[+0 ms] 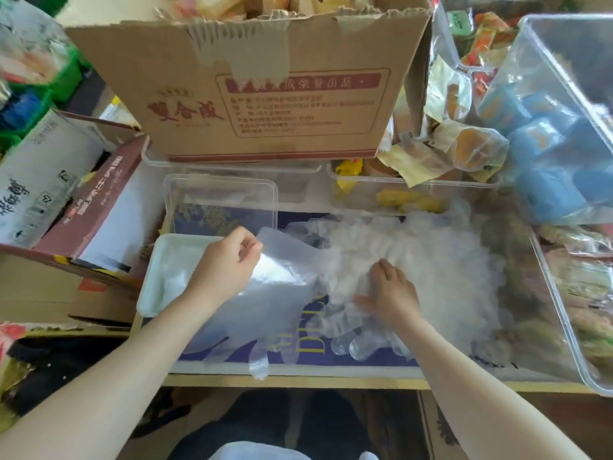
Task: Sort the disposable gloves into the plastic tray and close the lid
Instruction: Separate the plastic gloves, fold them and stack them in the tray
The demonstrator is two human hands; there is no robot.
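Observation:
My left hand (229, 260) pinches the cuff of a clear disposable glove (265, 307), which hangs down with its fingers over the table's front edge. A white plastic tray (166, 263) lies right under and left of that hand. The clear lid (219, 197) stands tilted behind the tray. My right hand (391, 293) presses flat, fingers spread, on a heap of crumpled clear gloves (414, 260) at the middle of the table. More glove fingers (358, 346) stick out below that hand.
A big cardboard box (252, 88) stands at the back. Clear bins of snacks (414, 190) and blue packets (547, 144) fill the right. Boxes (49, 180) crowd the left. A long clear bin wall (570, 320) runs along the right.

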